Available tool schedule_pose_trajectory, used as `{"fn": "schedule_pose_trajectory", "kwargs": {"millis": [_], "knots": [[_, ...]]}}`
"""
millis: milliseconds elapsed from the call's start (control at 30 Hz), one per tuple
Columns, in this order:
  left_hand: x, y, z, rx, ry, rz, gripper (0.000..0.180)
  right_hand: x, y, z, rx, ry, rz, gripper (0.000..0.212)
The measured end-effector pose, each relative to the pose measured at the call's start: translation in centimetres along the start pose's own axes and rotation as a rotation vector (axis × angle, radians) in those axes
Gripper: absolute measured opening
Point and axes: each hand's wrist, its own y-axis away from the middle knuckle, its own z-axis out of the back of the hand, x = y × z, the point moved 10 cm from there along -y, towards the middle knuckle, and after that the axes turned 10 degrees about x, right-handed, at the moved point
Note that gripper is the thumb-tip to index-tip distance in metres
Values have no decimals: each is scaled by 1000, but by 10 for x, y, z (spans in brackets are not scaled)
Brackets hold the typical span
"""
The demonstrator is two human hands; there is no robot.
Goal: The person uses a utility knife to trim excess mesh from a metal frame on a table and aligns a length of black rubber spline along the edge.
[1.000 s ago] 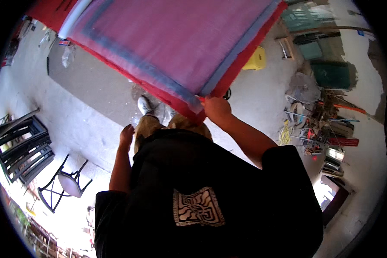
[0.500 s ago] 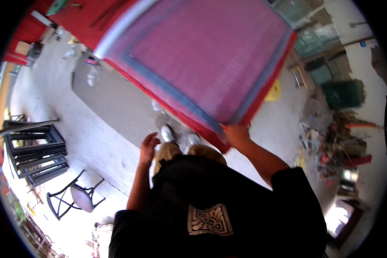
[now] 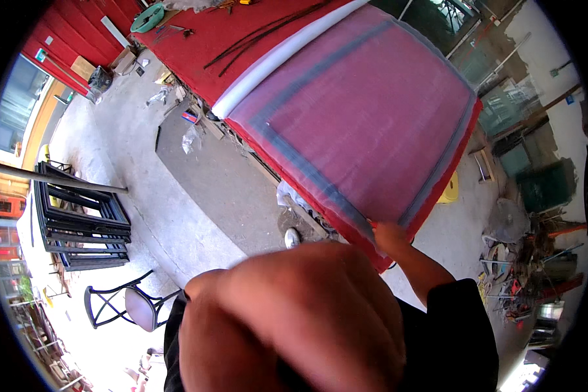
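Note:
A sheet of pale translucent mesh [image 3: 359,111] lies over a grey rectangular frame [image 3: 307,160] on a red-covered table [image 3: 202,49]. Along the sheet's left side runs a white rolled edge [image 3: 287,55]. My right hand [image 3: 390,238] is at the frame's near corner, fingers closed; a small reddish tip shows by them, but what they hold is unclear. Large and blurred, my bent left arm and hand [image 3: 307,300] rise close to the camera. The left fingers cannot be made out, and my body is partly hidden behind them.
Dark strips [image 3: 261,36] and a green basin [image 3: 147,18] rest on the table's far left. Black frames [image 3: 85,222] are stacked at left, near a chair [image 3: 140,307]. Glass panes [image 3: 503,104] lean at right, above piled scrap [image 3: 516,268]. A yellow object [image 3: 449,188] sits beside the table.
My left hand has risen from beside my legs to close before the camera. My right hand stays at the near corner. The view has shifted, showing more of the table.

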Motion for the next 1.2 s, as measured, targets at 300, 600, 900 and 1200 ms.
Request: {"fn": "schedule_pose_trajectory", "kwargs": {"millis": [300, 600, 900, 1200], "knots": [[17, -13, -42, 81, 59, -83, 16, 18, -62, -14, 15, -65, 45, 33], [30, -18, -14, 53, -62, -58, 13, 22, -44, 14, 49, -157, 116, 31], [29, -22, 162, -102, -312, 128, 14, 34, -75, 17, 80, -136, 40, 33], [89, 89, 680, -511, -1096, 957, 17, 39, -75, 0, 145, 118, -129, 30]]}}
